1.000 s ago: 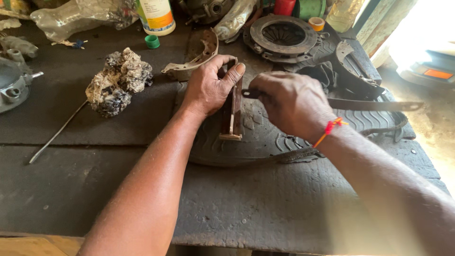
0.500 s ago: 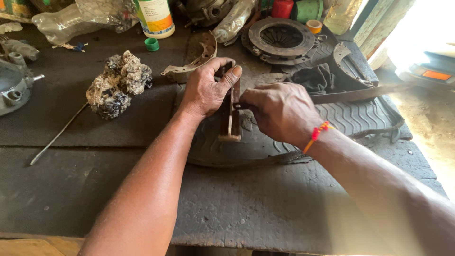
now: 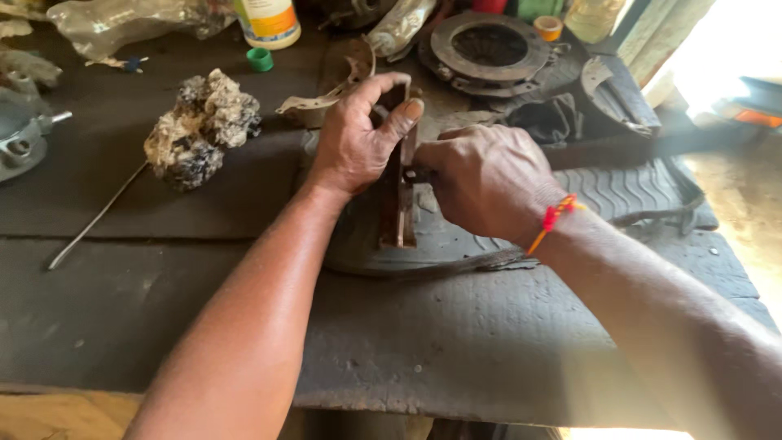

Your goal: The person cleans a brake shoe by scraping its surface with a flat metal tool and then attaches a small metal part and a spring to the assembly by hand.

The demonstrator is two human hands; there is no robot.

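Rusty brake shoe [image 3: 398, 208] — a narrow, brown, curved metal piece standing on edge at the middle of the desk [image 3: 204, 310], its lower end resting on a section of old tyre [image 3: 619, 191]. Its long axis runs from the near edge of the desk away toward the far clutter, almost straight up the picture.

Left hand [image 3: 356, 138] — clasps the upper end of the shoe from the left, thumb laid along the right face, fingers curled over the top. Closed on the piece, holding it upright.

Right hand [image 3: 489, 179] — comes in from the right, just beside the shoe at mid-height, fingers curled in a narrow pinch against its right face. Both hands touch the shoe; the left sits higher and farther along it. A red-and-orange thread band [image 3: 554, 220] circles the right wrist.

Not made out — whatever the right fingertips pinch is hidden behind the knuckles; a tool or small part cannot be told. The shoe's upper end is covered by the left fingers.

Surroundings — second curved shoe [image 3: 330, 91] lying flat beyond the left hand; round clutch plate [image 3: 489, 47] at the far side; dark rag [image 3: 542, 121] beside it; wad of greasy waste [image 3: 202, 126] to the left; thin metal rod [image 3: 98, 216] near it; green cap [image 3: 260, 59]; bottle [image 3: 267, 20], cut off at the top edge.
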